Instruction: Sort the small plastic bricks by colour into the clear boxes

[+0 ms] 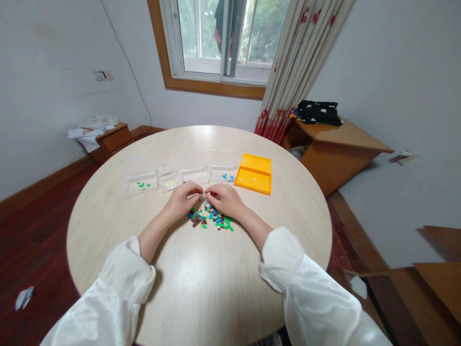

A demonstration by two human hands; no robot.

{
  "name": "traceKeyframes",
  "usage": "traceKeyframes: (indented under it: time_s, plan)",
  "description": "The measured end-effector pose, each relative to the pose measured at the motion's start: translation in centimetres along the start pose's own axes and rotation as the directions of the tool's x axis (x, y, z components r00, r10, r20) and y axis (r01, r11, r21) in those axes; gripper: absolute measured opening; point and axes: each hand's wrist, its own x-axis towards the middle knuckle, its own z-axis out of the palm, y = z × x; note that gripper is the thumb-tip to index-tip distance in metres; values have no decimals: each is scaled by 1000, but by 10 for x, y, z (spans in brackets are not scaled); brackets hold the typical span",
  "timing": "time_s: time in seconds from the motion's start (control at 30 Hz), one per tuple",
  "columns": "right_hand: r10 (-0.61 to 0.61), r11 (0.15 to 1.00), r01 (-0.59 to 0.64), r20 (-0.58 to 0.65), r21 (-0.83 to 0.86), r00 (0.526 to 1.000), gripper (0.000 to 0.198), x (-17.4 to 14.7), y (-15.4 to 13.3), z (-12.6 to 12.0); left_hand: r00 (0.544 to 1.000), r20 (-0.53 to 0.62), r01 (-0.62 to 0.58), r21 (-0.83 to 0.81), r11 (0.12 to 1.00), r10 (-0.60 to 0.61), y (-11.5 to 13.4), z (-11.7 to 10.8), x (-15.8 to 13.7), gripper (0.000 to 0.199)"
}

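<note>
Green, brown and blue bricks (219, 220) lie in a loose pile on the pale counter (201, 278), just on the near side of the left hand (183, 198) and right hand (224, 198). Each grip looks narrow, the two almost meeting; whether either holds a brick, I cannot tell. Beyond stand four clear trays (195, 176): green bits (148, 185) in the leftmost, yellow bits (171, 183) next, blue bits (224, 176) in the rightmost, beside an open orange box (256, 164).

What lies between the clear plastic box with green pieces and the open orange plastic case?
In the head view, between them stand a clear plastic box with yellow pieces, then a second box, then a third box with blue pieces.
</note>
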Motion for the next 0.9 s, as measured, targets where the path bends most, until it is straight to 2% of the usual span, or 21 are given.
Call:
traceKeyframes:
  time_s: [0.2, 0.5, 0.9]
  plan:
    - [1, 1000, -1, 8, 18, 1000, 14, 0, 1, 1, 1000, 13, -2, -37, 999, 2, -1, 1, 0, 11]
    - [4, 999, -5, 20, 47, 1000, 14, 0, 0, 0, 998, 28, 65, -105, 992, -62, 3, 2, 0, 12]
    - [0, 996, 1, -6, 87, 1000, 16, 0, 1, 1, 999, 4, 47, -34, 998, -47, 2, 2, 0, 14]
